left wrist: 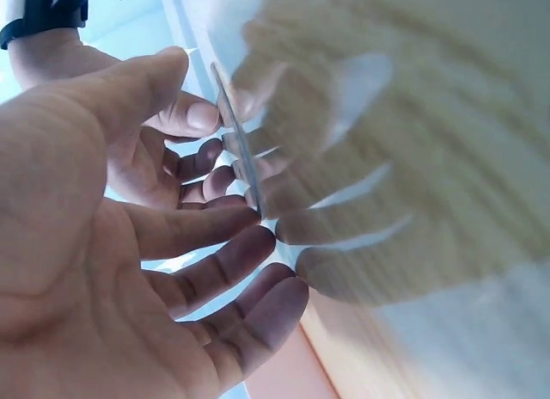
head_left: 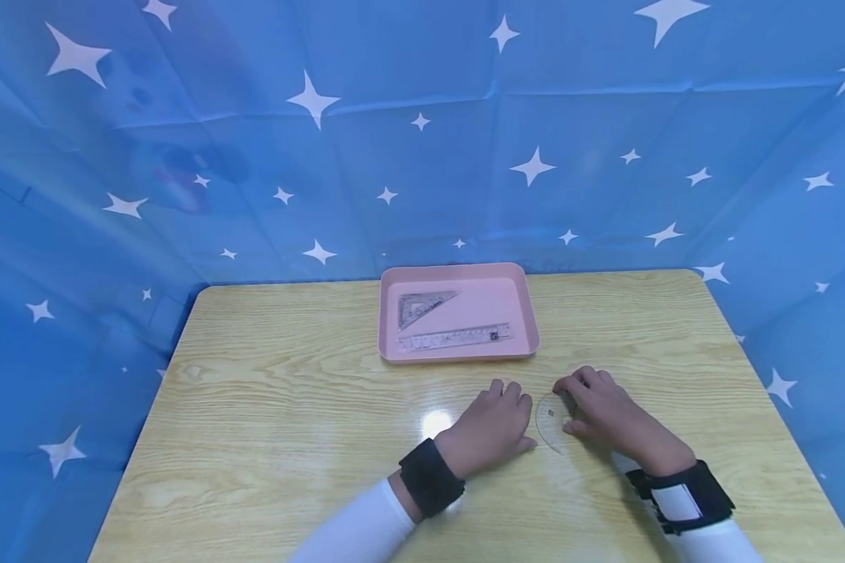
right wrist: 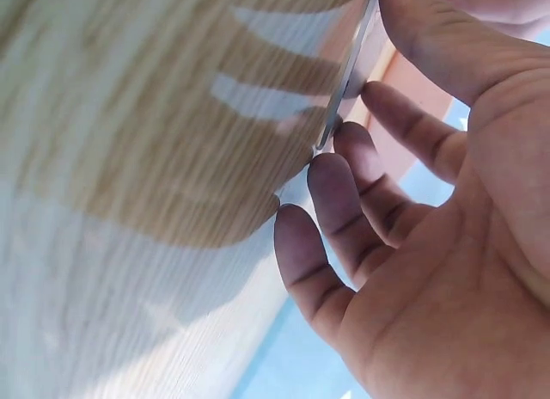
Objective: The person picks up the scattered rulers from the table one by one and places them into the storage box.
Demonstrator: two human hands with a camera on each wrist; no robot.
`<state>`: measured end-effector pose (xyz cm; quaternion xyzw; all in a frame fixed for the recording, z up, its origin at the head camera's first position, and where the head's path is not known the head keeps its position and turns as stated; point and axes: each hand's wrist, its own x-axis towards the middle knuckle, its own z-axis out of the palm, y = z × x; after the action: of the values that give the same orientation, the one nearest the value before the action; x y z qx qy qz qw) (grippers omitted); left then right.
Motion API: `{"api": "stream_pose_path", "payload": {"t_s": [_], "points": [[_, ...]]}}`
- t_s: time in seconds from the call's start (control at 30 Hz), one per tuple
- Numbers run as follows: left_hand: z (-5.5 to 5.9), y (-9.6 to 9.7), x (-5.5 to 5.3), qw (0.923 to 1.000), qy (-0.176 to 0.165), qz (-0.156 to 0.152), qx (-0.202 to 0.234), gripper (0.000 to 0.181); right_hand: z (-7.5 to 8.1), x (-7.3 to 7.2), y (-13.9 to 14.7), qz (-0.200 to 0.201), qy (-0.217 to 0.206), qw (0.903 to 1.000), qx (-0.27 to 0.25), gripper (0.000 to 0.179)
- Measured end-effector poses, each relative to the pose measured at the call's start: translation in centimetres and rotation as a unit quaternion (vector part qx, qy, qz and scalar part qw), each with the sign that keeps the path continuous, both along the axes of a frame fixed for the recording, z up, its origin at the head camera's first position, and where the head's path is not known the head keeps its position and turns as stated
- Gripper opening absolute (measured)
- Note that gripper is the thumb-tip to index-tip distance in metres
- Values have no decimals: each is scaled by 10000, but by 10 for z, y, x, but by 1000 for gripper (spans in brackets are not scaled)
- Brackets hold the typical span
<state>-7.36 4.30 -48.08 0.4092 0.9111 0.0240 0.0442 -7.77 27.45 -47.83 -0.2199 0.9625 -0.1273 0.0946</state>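
A clear protractor (head_left: 551, 422) lies on the wooden table between the two hands, its curved side toward the left hand. My right hand (head_left: 613, 418) grips its right side, thumb and fingertips at the edge. In the right wrist view the protractor (right wrist: 346, 72) shows edge-on, as a thin strip beside the thumb and fingers. My left hand (head_left: 490, 428) rests just left of it, fingers loosely bent, fingertips on the table. In the left wrist view the left index fingertip is close to the end of the protractor (left wrist: 238, 141), and the left thumb stands off it.
A pink tray (head_left: 458, 359) stands at the table's back edge, beyond the hands. In it lie a clear set square (head_left: 422, 306) and a clear ruler (head_left: 454, 338). A blue curtain (head_left: 422, 172) with white stars surrounds the wood-grain table (head_left: 275, 414).
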Motion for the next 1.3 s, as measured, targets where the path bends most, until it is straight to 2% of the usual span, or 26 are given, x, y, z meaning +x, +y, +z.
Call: {"api": "stream_pose_path", "payload": {"t_s": [0.1, 0.33, 0.5, 0.7, 0.9, 1.07, 1.3], "points": [[-1, 6, 3, 9998, 133, 29, -109, 53, -3, 0, 1, -5, 23, 10000, 5, 52], [-4, 19, 10, 9998, -27, 140, -144, 62, -8, 3, 2, -17, 221, 9997, -44, 54], [-7, 25, 12, 9997, 73, 181, -138, 67, -9, 5, 0, -134, 270, 9995, -23, 54], [-10, 34, 14, 9986, 163, 439, -226, 69, -11, 6, -2, -257, 303, 9992, -28, 54], [-9, 39, 15, 9958, 508, 690, -315, 63, -13, 7, -2, -243, 397, 9989, -68, 55], [-6, 42, 15, 9958, 426, 777, -209, 50, -14, 8, -3, -238, 543, 9981, -143, 55], [-7, 44, 13, 9961, 666, 552, -171, 24, -16, 10, -3, -144, 714, 9972, -155, 55]]}}
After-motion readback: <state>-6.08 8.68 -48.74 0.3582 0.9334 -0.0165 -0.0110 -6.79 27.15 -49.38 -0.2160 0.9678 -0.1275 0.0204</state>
